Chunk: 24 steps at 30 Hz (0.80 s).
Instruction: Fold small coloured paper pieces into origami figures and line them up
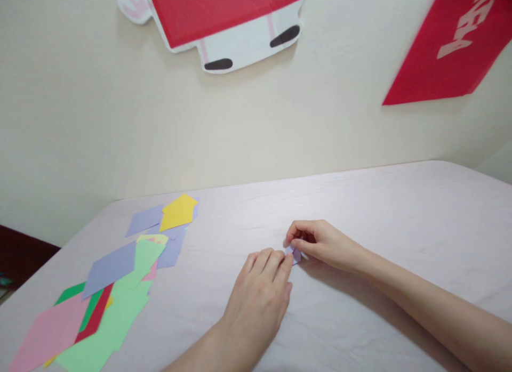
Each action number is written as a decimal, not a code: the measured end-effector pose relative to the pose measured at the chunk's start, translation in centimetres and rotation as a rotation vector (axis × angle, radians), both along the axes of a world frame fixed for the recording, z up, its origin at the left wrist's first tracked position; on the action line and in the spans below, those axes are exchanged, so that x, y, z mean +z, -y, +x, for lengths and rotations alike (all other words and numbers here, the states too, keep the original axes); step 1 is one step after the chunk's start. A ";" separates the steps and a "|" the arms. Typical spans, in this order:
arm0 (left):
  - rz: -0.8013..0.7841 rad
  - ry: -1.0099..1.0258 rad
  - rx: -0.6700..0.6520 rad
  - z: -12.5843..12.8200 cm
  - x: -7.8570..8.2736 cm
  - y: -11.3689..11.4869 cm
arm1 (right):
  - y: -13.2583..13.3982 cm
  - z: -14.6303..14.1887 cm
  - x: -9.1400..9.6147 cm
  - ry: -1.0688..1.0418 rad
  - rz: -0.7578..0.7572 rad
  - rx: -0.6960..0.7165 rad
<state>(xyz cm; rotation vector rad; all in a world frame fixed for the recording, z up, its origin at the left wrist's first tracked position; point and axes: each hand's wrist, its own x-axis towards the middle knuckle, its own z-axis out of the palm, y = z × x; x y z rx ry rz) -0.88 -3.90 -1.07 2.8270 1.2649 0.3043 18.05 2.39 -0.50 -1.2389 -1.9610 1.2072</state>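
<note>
A small folded lavender paper (296, 253) lies near the middle of the desk (400, 212), between both hands. The right hand (322, 245) pinches its far side, grip closed on it. The left hand (262, 289) touches its near edge with curled fingertips; whether that grip pinches it, I cannot tell. Loose coloured sheets (116, 286) spread along the desk's left edge.
</note>
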 end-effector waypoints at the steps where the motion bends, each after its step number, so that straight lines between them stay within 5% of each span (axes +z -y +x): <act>1: -0.004 -0.004 0.008 0.1 0.0 0.0 | 0.0 0.0 -0.1 -0.004 -0.001 -0.001; 18: 0.093 -0.002 -0.002 -0.1 -1.7 0.7 | -0.2 0.3 -0.1 0.034 0.044 -0.036; 24: 0.001 0.003 -0.005 -0.1 -1.8 0.8 | -0.5 0.5 0.1 0.020 0.023 -0.041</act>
